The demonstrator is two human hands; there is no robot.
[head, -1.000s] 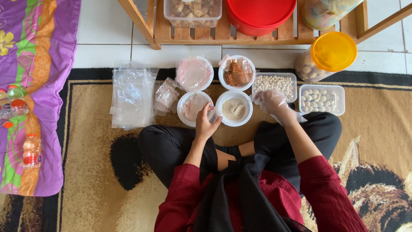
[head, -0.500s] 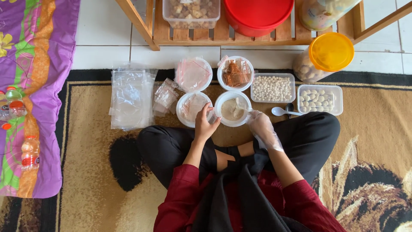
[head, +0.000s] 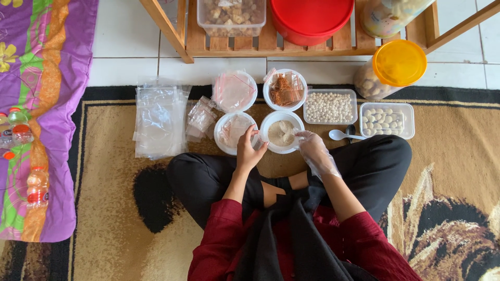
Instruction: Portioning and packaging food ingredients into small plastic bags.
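Right gloved hand (head: 312,145) now back from spoon (head: 344,136), both hands' fingers curled around powder bowl (head: 281,132).

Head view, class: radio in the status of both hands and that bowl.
Left hand bare, at small bag. Right hand gloved, at white bowl rim. Plastic spoon lies beside it.

4 round white bowls (head: 282,132), 2 clear rectangular tubs (head: 329,106) on the rug, 1 white spoon (head: 345,136), 1 yellow-lidded jar (head: 391,69), 1 stack of plastic bags (head: 159,120), 3 bottles (head: 37,186) at left, 1 red bowl (head: 311,19).
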